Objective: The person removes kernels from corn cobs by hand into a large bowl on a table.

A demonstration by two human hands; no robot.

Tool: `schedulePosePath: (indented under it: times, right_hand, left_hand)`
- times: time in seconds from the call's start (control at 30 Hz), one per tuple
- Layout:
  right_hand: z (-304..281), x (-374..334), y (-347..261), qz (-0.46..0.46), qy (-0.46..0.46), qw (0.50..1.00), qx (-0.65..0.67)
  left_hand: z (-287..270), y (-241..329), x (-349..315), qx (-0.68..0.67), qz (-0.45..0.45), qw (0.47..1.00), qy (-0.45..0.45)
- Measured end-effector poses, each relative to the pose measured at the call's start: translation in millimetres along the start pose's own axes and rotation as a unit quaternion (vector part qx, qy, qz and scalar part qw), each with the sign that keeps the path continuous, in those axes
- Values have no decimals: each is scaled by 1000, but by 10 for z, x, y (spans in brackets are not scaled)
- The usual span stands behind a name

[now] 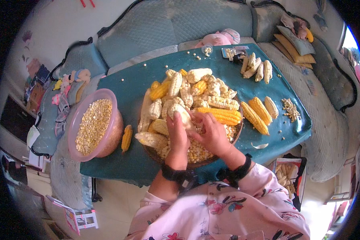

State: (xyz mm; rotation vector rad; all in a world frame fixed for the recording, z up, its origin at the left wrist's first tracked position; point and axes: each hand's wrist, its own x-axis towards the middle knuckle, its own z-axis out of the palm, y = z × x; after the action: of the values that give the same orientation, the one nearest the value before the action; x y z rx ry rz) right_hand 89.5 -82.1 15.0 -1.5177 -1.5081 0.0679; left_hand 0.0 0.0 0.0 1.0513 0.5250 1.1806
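Observation:
A white corn cob is in my left hand, whose fingers wrap round it from the near side. My right hand presses against the cob's right side with bent fingers; its fingertips meet the cob. Both hands are over a round woven basket heaped with white and yellow cobs. Loose kernels lie in the basket beneath my wrists. Just beyond my right hand lies a long yellow cob.
A pink basin of shelled kernels stands on the left of the green-covered table, beside a small yellow cob. On the right are yellow cobs, a kernel pile and pale bare cobs. A box of cobs sits below the table.

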Motion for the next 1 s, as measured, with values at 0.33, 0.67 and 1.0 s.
schedulePosePath:
  times: [0.33,0.67,1.0]
  right_hand:
    - [28,-33,-13,5,-17,1000,-20]
    - [101,-21,-28,16,-15,999,47]
    - [106,-29,-19,9,-29,1000,6]
  left_hand:
    - [5,-6,24,43,1,999,21]
    - [-17,62,-86,24,-54,998,21]
    - [49,-111,43,-56,-2,998,17]
